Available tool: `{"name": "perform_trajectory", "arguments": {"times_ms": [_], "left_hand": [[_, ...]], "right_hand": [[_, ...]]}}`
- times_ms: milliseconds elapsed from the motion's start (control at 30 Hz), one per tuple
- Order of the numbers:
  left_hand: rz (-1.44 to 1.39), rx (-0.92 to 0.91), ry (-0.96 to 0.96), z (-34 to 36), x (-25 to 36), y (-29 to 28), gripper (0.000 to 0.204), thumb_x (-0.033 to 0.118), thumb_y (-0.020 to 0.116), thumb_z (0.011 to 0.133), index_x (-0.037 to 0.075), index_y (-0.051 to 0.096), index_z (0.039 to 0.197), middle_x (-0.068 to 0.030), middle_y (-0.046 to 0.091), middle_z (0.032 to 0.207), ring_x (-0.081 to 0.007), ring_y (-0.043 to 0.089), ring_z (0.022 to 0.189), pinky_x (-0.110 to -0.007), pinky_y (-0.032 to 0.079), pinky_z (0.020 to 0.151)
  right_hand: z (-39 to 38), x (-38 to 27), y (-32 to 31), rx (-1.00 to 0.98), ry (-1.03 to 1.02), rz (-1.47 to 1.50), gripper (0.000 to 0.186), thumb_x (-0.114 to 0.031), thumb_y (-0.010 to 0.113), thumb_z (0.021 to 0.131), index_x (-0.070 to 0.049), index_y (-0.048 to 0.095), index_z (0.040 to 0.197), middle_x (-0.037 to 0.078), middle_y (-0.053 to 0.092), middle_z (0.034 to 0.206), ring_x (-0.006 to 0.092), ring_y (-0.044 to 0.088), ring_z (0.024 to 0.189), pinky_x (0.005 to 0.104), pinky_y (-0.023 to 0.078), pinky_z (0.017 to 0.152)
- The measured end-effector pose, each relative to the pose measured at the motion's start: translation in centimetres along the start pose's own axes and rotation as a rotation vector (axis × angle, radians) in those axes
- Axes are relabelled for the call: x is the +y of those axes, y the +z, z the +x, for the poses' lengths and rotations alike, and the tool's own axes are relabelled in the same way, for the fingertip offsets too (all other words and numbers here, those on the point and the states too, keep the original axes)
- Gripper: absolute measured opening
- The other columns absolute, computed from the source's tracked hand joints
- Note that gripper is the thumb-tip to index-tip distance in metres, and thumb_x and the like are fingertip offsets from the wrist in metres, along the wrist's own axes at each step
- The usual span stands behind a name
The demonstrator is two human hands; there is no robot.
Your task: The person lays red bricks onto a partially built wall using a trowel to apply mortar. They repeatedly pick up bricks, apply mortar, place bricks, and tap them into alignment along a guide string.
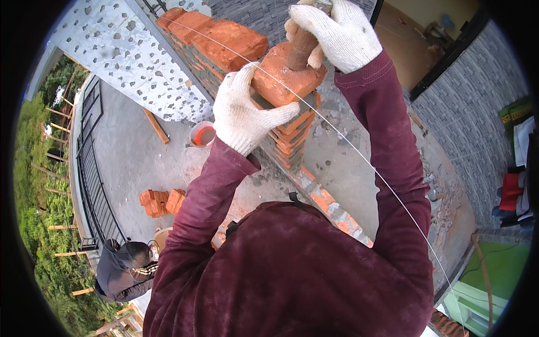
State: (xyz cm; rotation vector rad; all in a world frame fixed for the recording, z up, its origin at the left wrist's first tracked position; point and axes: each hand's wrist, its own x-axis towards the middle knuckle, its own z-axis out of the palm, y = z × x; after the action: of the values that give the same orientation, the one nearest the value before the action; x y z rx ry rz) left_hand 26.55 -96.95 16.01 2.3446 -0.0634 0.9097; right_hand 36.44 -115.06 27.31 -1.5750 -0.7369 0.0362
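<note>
My left hand in a white knit glove grips the near left side of an orange brick atop a narrow brick column. My right hand, also gloved, is wrapped round a brown cylindrical tool handle, whose lower end rests on that brick. What is at the tool's upper end is partly hidden by my fingers. A taut white string runs diagonally past the brick and my left hand. A brick wall extends to the upper left of the column.
A bucket, a wooden plank and stacked bricks lie on the concrete floor at left. A crouched co-worker is at lower left beside a railing. A doorway and piled clothes are at right.
</note>
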Motion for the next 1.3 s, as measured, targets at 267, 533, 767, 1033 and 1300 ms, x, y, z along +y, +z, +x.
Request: {"name": "perform_trajectory", "arguments": {"times_ms": [267,533,767,1033,1300], "left_hand": [[0.026,0.005,0.054,-0.1,-0.7,0.0,0.098,0.058,0.095,0.057,-0.001,0.063,0.128,-0.0157,0.066,0.107,-0.0307,0.067,0.102,-0.042,0.056,0.087],[0.034,-0.059,-0.006,0.3,-0.7,-0.8,0.102,0.057,0.095,0.057,-0.002,0.061,0.134,-0.0168,0.066,0.116,-0.0279,0.067,0.103,-0.040,0.056,0.088],[-0.001,-0.018,0.027,0.0,-1.0,-0.2,0.102,0.061,0.092,0.057,-0.002,0.062,0.132,-0.0175,0.065,0.112,-0.0324,0.066,0.107,-0.043,0.054,0.093],[-0.061,-0.002,0.057,-0.1,-1.6,-0.2,0.102,0.060,0.092,0.059,-0.002,0.062,0.133,-0.0187,0.066,0.114,-0.0330,0.066,0.109,-0.043,0.054,0.095],[-0.110,-0.042,-0.032,-0.4,-0.9,-0.6,0.104,0.055,0.095,0.059,-0.003,0.060,0.138,-0.0193,0.067,0.117,-0.0283,0.067,0.105,-0.039,0.055,0.091]], "right_hand": [[1.1,-2.8,0.8,0.159,-0.174,0.085,0.028,-0.027,0.064,0.099,-0.001,0.067,0.090,0.008,0.070,0.078,0.0161,0.064,0.053,0.0263,0.052,0.047],[2.3,-2.2,1.0,0.028,-0.106,0.010,0.027,-0.024,0.063,0.097,0.000,0.067,0.086,0.009,0.068,0.075,0.0175,0.064,0.055,0.0290,0.053,0.050],[2.3,0.7,3.0,0.044,-0.181,-0.245,0.024,-0.023,0.064,0.096,-0.001,0.070,0.089,0.009,0.070,0.076,0.0191,0.066,0.056,0.0319,0.054,0.050],[3.4,-3.5,1.9,0.169,-0.210,0.085,0.026,-0.023,0.066,0.094,0.001,0.069,0.085,0.011,0.070,0.076,0.0194,0.067,0.060,0.0310,0.053,0.047],[3.6,-2.2,2.7,-0.082,-0.076,-0.037,0.025,-0.022,0.064,0.095,0.000,0.069,0.084,0.010,0.070,0.076,0.0190,0.067,0.058,0.0307,0.055,0.047]]}}
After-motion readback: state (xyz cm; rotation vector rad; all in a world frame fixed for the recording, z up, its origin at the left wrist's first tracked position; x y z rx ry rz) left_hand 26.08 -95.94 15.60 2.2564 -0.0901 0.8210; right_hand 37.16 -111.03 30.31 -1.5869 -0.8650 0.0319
